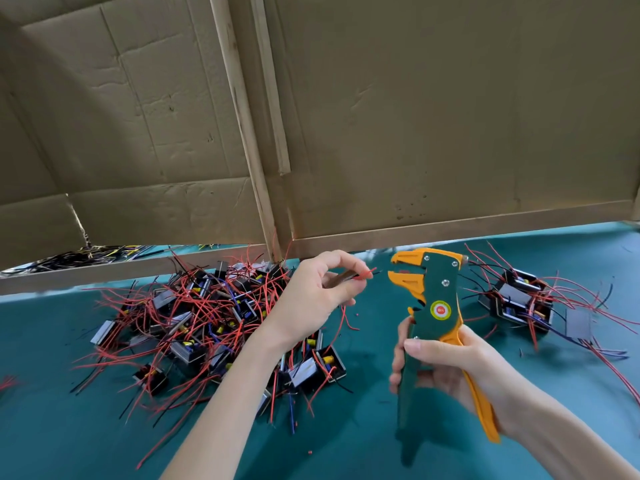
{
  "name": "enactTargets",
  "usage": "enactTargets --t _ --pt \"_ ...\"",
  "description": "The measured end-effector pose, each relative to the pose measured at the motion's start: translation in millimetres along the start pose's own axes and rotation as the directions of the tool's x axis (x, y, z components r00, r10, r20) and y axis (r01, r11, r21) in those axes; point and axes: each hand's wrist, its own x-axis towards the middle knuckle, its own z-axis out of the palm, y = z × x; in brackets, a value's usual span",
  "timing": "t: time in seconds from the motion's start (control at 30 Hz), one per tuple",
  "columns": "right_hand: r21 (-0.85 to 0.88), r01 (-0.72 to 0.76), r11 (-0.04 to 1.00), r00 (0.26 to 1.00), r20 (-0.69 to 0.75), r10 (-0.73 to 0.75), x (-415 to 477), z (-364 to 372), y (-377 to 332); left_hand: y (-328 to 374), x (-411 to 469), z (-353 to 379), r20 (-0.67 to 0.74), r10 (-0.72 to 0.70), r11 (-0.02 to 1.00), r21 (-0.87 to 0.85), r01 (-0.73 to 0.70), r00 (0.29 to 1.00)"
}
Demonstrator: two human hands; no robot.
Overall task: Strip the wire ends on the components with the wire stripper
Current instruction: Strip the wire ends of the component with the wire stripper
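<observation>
My left hand [311, 296] pinches red wire [363, 274] ends, tips just beside open stripper jaws; my right hand [450, 368] grips wire stripper [433, 306] handles; component pile [207, 327] near table's far edge

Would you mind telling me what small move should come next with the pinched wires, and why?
Probably bring the left hand rightward so the red and black wire ends slide into the wire stripper. Its orange jaws stand open and face the wire tips, which sit just short of them, while the right hand already wraps the handles, ready to squeeze.
</observation>
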Motion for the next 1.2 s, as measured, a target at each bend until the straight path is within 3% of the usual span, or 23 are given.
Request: enactTargets --t 0.37,0.9,1.0,1.13,1.2 --pt "-0.062 -0.061 0.996 0.998 0.028 0.063 3 -2 4 1 -2 -1 0.035 0.016 1.000 0.015 -0.016 0.999" --pt "-0.127 -0.087 0.988 0.995 0.042 0.093 -1 -3 6 4 -3 -9 0.119 -0.012 0.977 0.211 -0.013 0.993" --pt "-0.147 -0.086 0.985 0.996 0.000 0.087 -3 1 6 6 -4 -13 0.133 -0.022 0.975 0.224 -0.009 0.991" --pt "-0.195 -0.083 0.977 0.975 -0.217 0.039 -2 11 15 6 -3 -10 0.139 -0.044 0.971 0.241 0.009 0.989" --pt "-0.172 -0.110 0.979 0.968 -0.241 0.066 -1 12 16 6 -3 -7 0.147 -0.064 0.966 0.258 0.024 0.987"
